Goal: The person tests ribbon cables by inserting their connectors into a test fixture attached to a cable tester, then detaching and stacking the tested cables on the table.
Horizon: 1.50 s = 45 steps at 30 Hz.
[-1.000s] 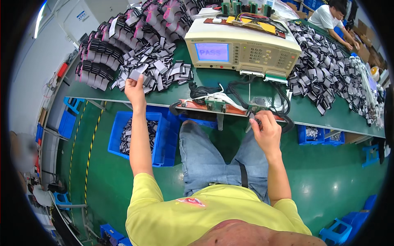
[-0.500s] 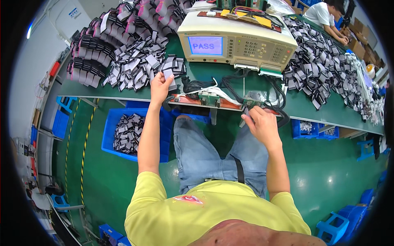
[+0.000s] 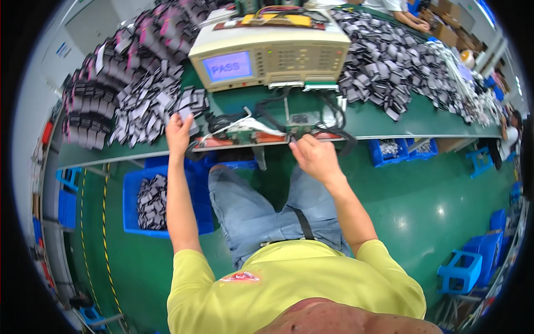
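Observation:
My left hand [image 3: 178, 135] is at the front of a loose pile of short grey ribbon cables [image 3: 146, 106] with black connectors. Its thumb and fingers are closed on one of these ribbon cables [image 3: 186, 112]. At the table's front edge, my right hand [image 3: 316, 158] is closed in a pinch beside a test fixture [image 3: 303, 127] with black leads. Whatever its fingertips hold is hidden. Behind the fixture stands a beige bench tester [image 3: 272, 55] with a lit screen [image 3: 228, 66] and leads coming from its front.
Stacked ribbon cables [image 3: 89, 100] line the table's left end, and another large heap [image 3: 384, 67] covers its right part. Below the table edge is a blue bin [image 3: 131, 209] of cables. Small blue bins [image 3: 384, 158] sit at right. Another person's arm [image 3: 414, 21] shows behind the right heap.
The whole view has shifted and tilted, so the tester and table appear farther left. My left hand still has a ribbon cable, and my right hand is still at the fixture.

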Each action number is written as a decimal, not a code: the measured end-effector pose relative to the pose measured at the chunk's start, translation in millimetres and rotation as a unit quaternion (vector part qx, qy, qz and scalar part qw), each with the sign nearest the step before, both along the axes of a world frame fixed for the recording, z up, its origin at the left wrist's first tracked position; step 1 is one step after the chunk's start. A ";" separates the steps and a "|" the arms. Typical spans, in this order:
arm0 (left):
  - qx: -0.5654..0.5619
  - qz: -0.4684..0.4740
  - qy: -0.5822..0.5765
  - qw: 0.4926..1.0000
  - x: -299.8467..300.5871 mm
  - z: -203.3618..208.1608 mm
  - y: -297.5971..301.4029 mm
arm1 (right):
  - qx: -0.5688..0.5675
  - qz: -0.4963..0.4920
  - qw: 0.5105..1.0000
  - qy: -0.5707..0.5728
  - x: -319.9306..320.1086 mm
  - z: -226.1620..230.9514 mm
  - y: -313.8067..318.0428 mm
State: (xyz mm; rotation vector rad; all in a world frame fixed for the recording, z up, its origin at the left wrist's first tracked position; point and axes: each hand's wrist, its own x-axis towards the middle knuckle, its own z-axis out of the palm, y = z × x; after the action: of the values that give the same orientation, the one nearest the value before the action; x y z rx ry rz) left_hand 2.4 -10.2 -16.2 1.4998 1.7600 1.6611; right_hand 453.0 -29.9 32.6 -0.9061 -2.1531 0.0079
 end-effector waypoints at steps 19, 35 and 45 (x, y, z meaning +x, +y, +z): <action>0.129 0.100 0.039 0.986 20.2 13.0 -21.3 | 0.003 -0.133 0.982 0.135 134.9 75.3 122.2; -0.041 -0.396 -0.216 0.891 258.7 48.3 -98.0 | -0.249 0.189 0.931 0.190 35.7 19.3 -48.2; -0.065 -0.377 -0.309 0.871 263.0 33.7 -98.6 | -0.472 0.212 0.753 0.406 42.9 0.4 -51.8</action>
State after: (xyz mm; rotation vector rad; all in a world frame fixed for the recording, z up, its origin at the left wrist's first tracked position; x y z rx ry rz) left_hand 265.5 -108.8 17.5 1.1667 0.7716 1.3365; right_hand 496.0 -81.7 33.0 -0.6691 -1.3574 1.5450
